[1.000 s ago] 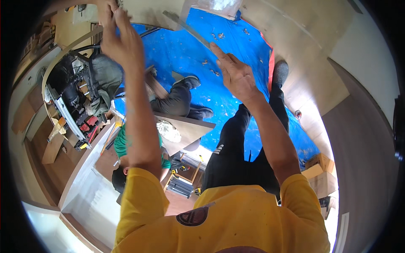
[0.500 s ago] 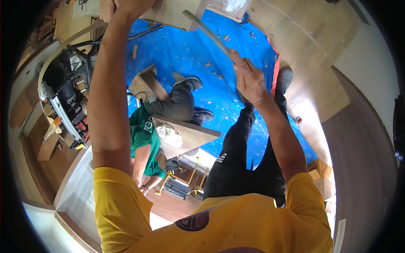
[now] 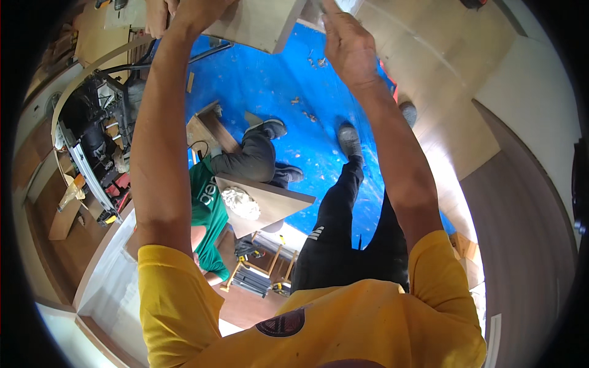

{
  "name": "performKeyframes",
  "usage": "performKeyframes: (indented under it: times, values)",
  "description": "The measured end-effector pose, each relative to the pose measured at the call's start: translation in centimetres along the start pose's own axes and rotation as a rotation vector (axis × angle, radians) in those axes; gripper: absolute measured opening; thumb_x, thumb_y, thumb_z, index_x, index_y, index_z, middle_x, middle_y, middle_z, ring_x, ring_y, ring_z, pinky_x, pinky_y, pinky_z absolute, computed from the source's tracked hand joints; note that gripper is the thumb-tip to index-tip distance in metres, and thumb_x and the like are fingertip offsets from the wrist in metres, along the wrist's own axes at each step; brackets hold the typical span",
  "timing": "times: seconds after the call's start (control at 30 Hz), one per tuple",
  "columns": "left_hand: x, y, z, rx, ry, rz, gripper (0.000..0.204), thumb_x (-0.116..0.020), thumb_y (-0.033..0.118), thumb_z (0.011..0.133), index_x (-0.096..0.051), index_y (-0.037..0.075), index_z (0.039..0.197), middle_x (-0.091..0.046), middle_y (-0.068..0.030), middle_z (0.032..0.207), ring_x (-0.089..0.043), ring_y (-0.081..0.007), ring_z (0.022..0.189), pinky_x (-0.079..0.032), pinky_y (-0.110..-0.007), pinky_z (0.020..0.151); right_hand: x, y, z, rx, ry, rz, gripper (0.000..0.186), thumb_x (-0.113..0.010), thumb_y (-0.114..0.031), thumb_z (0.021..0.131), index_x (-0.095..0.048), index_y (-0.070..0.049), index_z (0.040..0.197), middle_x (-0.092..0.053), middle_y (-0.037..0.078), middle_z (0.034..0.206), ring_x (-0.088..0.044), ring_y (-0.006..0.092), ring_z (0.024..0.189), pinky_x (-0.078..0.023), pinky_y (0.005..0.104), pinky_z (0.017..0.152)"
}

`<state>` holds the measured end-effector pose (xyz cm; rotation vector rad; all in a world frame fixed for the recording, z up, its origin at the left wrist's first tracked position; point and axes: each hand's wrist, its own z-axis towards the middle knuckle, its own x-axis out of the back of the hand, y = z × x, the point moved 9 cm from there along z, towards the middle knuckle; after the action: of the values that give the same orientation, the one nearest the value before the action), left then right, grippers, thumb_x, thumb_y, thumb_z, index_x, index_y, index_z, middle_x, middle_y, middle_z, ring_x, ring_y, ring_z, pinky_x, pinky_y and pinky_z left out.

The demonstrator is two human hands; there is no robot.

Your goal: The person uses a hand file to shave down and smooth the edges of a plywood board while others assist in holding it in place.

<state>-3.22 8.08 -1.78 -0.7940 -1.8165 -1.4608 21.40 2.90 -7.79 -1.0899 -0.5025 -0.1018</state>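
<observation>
My left hand [image 3: 199,11] is at the top edge, partly cut off, beside a light wooden panel [image 3: 257,26]. Bent fingers point downward next to its wrist, and it appears closed on the panel's left part. My right hand [image 3: 351,50] is raised to the panel's right, with its fingers closed round a long, narrow, flat strip [image 3: 318,5]. Only a short bit of that strip shows now; whether it touches the panel is hidden. Both arms are stretched forward.
Blue sheeting [image 3: 319,144] covers the floor, dotted with scraps. A co-worker in a green shirt [image 3: 207,199] is low at the left, beside a triangular board [image 3: 276,202] with a white crumpled bundle [image 3: 241,203]. A black machine [image 3: 101,132] stands farther left.
My right hand has moved up and forward with the strip, most of which has left the view. The panel shows lower in the picture. My left hand stays beside it.
</observation>
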Motion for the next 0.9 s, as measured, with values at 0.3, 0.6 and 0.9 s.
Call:
performKeyframes:
  times: [0.3,0.6,0.9]
  values:
    - [0.3,-1.7,-0.2,-0.055,-0.094,0.193,0.079,-0.072,0.029,0.09,-0.032,0.004,0.153,-0.026,-0.0234,0.16,-0.04,-0.0312,0.141,-0.034,-0.034,0.114,-1.3,-0.8,-7.6,0.02,-0.406,-0.13,0.046,-0.059,-0.008,0.094,-0.056,-0.014,0.139,-0.064,0.016,0.086,-0.064,0.0299,0.069,-0.053,0.0391,0.061]
    - [0.8,-1.6,0.1,-0.009,-0.11,0.183,0.078,-0.071,0.029,0.089,-0.033,0.005,0.153,-0.028,-0.0208,0.16,-0.043,-0.0331,0.139,-0.038,-0.036,0.112,1.6,-0.9,-10.8,-0.067,-0.37,-0.077,0.052,-0.058,-0.007,0.092,-0.052,-0.014,0.143,-0.062,0.015,0.079,-0.064,0.0307,0.062,-0.054,0.0436,0.055]
    - [-0.2,-2.5,1.1,0.001,-0.125,0.36,0.077,-0.071,0.035,0.088,-0.036,0.008,0.151,-0.031,-0.0225,0.157,-0.04,-0.0363,0.14,-0.034,-0.039,0.115,1.8,0.2,0.0,-0.055,-0.141,-0.096,0.046,-0.054,-0.007,0.094,-0.055,-0.015,0.139,-0.062,0.02,0.08,-0.063,0.0368,0.069,-0.053,0.0462,0.063]
